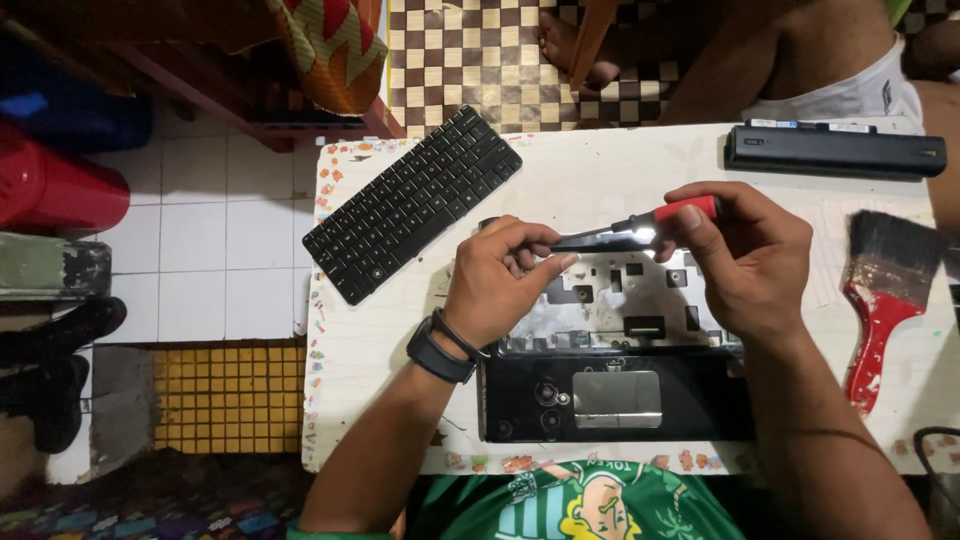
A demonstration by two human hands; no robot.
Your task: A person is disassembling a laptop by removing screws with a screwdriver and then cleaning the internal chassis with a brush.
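An opened black laptop base (615,395) lies on the white table (580,175) in front of me, its keyboard removed and a silvery metal tray (640,295) exposed. My right hand (745,255) grips a red-handled screwdriver (665,215), whose tip points left over the tray's top edge. My left hand (500,275), with a black watch at the wrist, pinches near the screwdriver's tip; what it pinches is too small to tell. The detached black keyboard (410,200) lies tilted at the table's upper left.
A long black laptop battery (835,150) lies at the table's far right edge. A red-handled paintbrush (885,295) rests at the right. Another person's legs (760,60) are beyond the table. Red and blue containers (55,160) stand on the tiled floor at left.
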